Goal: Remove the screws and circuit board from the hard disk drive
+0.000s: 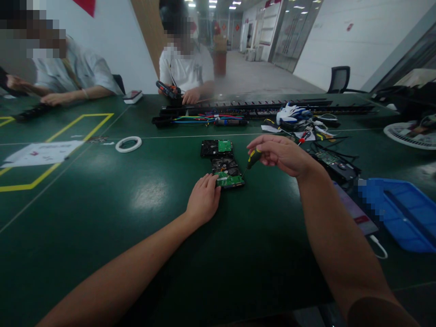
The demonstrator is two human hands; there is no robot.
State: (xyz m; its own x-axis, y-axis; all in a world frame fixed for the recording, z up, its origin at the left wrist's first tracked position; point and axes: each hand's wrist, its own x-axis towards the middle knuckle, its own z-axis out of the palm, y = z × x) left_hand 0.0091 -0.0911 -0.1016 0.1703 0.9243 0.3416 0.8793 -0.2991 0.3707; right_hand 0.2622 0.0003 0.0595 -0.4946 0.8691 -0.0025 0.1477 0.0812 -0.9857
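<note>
My right hand (277, 153) is closed round the handle of a yellow-and-black screwdriver (254, 158). Its thin shaft slants down to the right edge of a hard drive (231, 180) that has a green circuit board on its near end. At that drive's left side, my left hand (205, 195) holds it against the table, fingertips over the edge of the board. Just behind lies a second hard drive (208, 148), dark with a smaller green board. Whether the screwdriver tip sits in a screw is too small to tell.
Across the green table (150, 254) sit two people. Long black rails (272, 109) with coloured cables lie at the back, near white-and-blue gloves (294, 113). A roll of white tape (128, 144) is left; another drive (340, 168) and a blue tray (405, 213) are right.
</note>
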